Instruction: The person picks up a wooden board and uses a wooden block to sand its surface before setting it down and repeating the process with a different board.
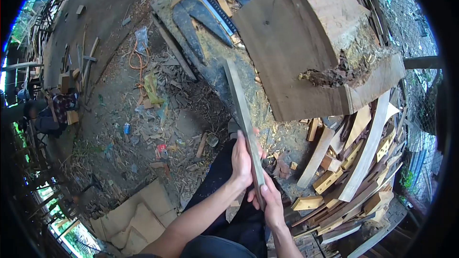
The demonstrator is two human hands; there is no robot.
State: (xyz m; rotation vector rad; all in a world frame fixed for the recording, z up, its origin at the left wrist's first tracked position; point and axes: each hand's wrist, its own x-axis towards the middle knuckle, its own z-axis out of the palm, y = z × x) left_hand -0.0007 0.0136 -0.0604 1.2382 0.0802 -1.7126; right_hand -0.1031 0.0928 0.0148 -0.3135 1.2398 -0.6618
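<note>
A long narrow wooden strip (243,110) slants from the workbench down toward my lap. My left hand (242,160) is closed round its middle, thumb along the near side and fingertips showing beyond the far edge. Lower down, my right hand (270,199) grips the strip near its bottom end. The strip's upper end lies over the dusty bench top (258,100). A big thick wooden block (291,52) with a rough, decayed patch stands just right of the strip. Dark curved pieces (189,24) and a ruler (219,13) lie beyond the strip's upper end.
Stacked wooden offcuts (356,172) fill the right side. Wood scraps, a blue can (126,128) and an orange cord (138,62) lie on the littered ground at left. Flattened cardboard (143,215) is at lower left. Another person (52,114) sits at far left.
</note>
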